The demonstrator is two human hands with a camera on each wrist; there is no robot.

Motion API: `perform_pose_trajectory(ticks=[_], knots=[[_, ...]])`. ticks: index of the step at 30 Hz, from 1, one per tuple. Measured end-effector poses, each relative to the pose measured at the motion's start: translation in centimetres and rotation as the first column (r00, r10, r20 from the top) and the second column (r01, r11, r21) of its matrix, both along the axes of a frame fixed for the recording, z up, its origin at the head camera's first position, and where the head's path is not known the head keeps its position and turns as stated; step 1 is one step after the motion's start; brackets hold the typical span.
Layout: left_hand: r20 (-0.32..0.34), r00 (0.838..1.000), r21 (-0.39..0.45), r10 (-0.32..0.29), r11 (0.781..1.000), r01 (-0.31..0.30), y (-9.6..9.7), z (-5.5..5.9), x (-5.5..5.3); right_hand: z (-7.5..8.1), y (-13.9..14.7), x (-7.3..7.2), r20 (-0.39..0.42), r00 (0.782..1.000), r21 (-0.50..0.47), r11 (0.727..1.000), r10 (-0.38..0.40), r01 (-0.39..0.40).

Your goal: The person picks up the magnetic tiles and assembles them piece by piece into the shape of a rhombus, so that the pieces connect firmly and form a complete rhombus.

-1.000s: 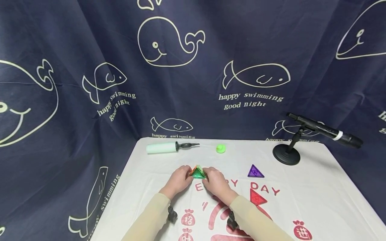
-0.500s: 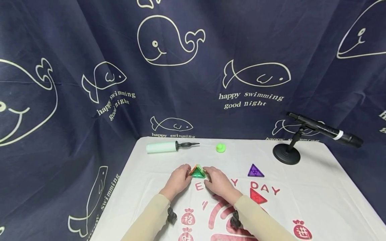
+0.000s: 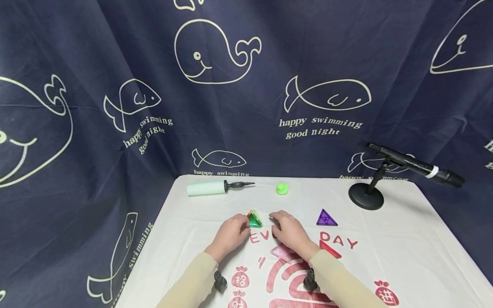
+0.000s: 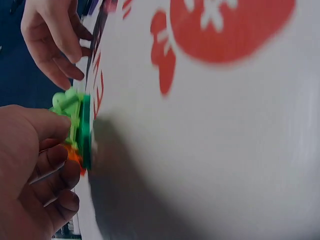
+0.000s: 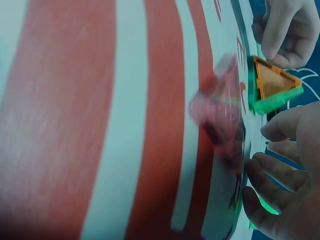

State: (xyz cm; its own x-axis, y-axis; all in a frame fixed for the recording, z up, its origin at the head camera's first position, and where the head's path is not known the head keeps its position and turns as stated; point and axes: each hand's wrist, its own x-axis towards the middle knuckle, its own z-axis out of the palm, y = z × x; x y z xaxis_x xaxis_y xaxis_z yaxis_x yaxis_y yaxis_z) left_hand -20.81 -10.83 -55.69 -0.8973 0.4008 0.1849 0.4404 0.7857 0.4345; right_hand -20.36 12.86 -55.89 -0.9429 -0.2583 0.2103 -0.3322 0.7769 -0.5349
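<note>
A small standing structure of green, light green and orange triangular magnetic tiles point(image 3: 254, 219) is near the middle of the table. My left hand point(image 3: 233, 233) has its fingers curled at the structure's left side, thumb and fingertips holding its edge; the hand hides part of it in the head view. In the right wrist view the orange tile point(image 5: 274, 82) shows, with the left hand point(image 5: 287, 37) at its corner. To the structure's right, my right hand point(image 3: 289, 231) is apart from it, fingers loosely bent around nothing. A pink triangular tile point(image 3: 282, 252) lies below that hand.
A purple triangular tile point(image 3: 326, 218) and a red one point(image 3: 329, 249), partly behind the right forearm, lie to the right. Along the back are a hand pump point(image 3: 208, 188), a green toy duck point(image 3: 282, 189) and a black microphone on a stand point(image 3: 367, 196). Dark curtain hangs behind.
My right hand has come off the tile structure and moved right, uncovering the pink tile. My left hand has shifted slightly right and covers more of the structure's left side.
</note>
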Motion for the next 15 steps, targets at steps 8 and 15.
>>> perform_pose_trajectory(ticks=[8, 15], knots=[[0.045, 0.993, -0.015, -0.108, 0.994, 0.109, 2.3, 0.3, 1.2, 0.1, 3.2, -0.1, -0.048, 0.998, 0.017, 0.999, -0.050, 0.051], [0.025, 0.984, -0.025, -0.178, 0.984, 0.178, 3.8, 0.2, 2.1, 0.1, 6.5, -0.3, -0.084, 0.992, 0.044, 0.995, -0.090, 0.094]])
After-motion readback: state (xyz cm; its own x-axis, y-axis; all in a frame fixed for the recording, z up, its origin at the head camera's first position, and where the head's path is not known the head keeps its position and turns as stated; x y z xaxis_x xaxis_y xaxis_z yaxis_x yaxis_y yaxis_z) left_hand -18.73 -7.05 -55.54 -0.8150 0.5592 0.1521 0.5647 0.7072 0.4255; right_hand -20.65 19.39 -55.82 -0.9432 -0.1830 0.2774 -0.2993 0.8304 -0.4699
